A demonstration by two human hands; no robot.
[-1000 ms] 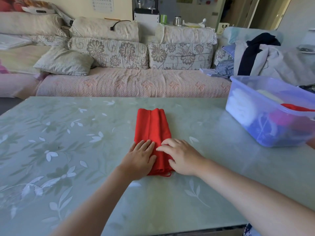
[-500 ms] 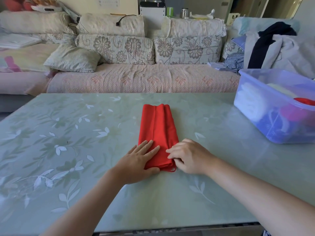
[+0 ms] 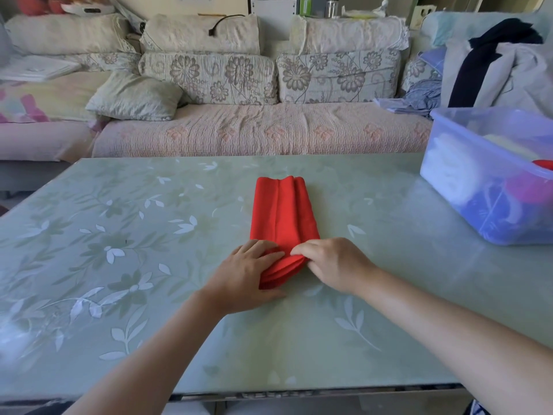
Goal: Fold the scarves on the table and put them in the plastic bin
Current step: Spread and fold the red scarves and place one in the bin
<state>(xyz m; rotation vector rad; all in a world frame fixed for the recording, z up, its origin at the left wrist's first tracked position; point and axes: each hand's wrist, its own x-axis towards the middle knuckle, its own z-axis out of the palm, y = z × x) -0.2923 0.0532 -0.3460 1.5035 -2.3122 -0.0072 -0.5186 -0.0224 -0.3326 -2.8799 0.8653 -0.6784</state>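
Grip on a red scarf [image 3: 281, 211]: left hand [image 3: 248, 274] and right hand [image 3: 332, 265] both hold its near end.

The scarf lies as a long, narrow folded strip running near to far in the middle of the table [image 3: 149, 235], far end flat, near end raised a little so its layers show. The left arm reaches in from the near left, palm down, fingers together and curled over the top of that end, thumb tucked beneath it. The right arm comes from the near right, fingers bunched and curled, pinching the right near corner; its thumb is hidden. Their fingertips almost meet on the cloth. A plastic bin [image 3: 490, 223] with folded cloth inside stands at the table's right, well apart from the scarf.
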